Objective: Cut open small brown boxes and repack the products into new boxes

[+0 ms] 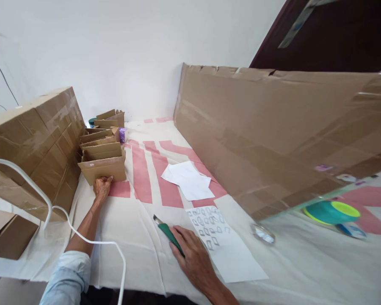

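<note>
My left hand (102,187) reaches forward to the nearest open cardboard box (104,167), its fingers curled closed at the lower front of the box. Exactly how the fingertips meet the cardboard is hidden. In my right hand (193,258) is a green-handled utility knife (171,237), its metal tip pointing up and left over the white cloth. Beside the right hand lies a paper sheet (231,250) with rows of small hand-drawn shapes. Several blank white papers (193,182) overlap farther up the table.
More open boxes (98,136) stand in a row behind, near a purple packet (123,134). Large cardboard walls rise at left (51,140) and right (257,131). A white cable (92,242) crosses my left forearm. Clear tape (263,234) and a teal-and-yellow roll (332,212) lie right.
</note>
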Motion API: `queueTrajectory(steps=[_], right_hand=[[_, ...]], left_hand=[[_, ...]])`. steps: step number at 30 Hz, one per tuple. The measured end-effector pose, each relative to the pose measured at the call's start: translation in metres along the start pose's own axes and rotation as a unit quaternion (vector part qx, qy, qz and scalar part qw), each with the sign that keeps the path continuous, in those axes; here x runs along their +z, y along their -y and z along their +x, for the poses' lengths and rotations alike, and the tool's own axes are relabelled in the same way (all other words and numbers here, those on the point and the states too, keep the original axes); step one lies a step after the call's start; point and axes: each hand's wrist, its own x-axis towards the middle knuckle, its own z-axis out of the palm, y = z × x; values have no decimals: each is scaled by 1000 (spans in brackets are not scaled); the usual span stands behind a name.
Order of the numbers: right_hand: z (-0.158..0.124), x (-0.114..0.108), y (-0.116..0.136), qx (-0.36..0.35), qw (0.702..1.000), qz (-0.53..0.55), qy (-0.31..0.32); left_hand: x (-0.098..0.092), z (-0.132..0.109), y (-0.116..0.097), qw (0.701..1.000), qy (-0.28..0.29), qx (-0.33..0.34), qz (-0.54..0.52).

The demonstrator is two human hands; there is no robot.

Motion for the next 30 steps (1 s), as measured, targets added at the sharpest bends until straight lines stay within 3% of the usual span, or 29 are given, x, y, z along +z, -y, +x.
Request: queueTrajectory(steps=[14, 21, 30], right_hand=[[3, -2, 3, 1, 1000, 4, -8], [6, -5, 4, -3, 1000, 1, -1], [14, -16, 8, 44, 997, 50, 35]], left_hand=[[-1, 23, 0, 999, -13, 19, -25], [2, 29, -10, 1000, -11, 17, -23], [-3, 20, -22, 998, 33, 52, -34]])
